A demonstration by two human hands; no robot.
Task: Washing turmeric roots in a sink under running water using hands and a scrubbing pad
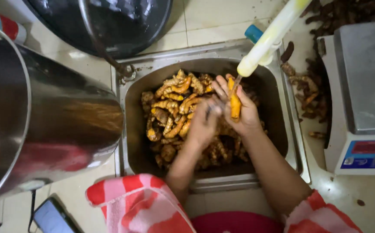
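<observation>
Far left: big steel pot (45, 116) on table, phone (53, 218) at near edge. Sink (129, 112) mid-table, full of turmeric roots (170, 108). Left hand (202, 123) over pile, fingers curled, grip unclear. Right hand (241, 110) clamps one turmeric piece (235, 103) under tap spout (269, 39) w/ water running. Scale (362, 95) at right edge, loose roots (306, 92) beside it.

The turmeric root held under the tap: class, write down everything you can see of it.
The turmeric root is a short, finger-shaped piece, bright orange-yellow and wet-looking, smoother than the knobbly roots piled in the steel sink. It stands roughly upright in the right hand, just below the pale yellow tap spout. The left hand is close beside it.
</observation>
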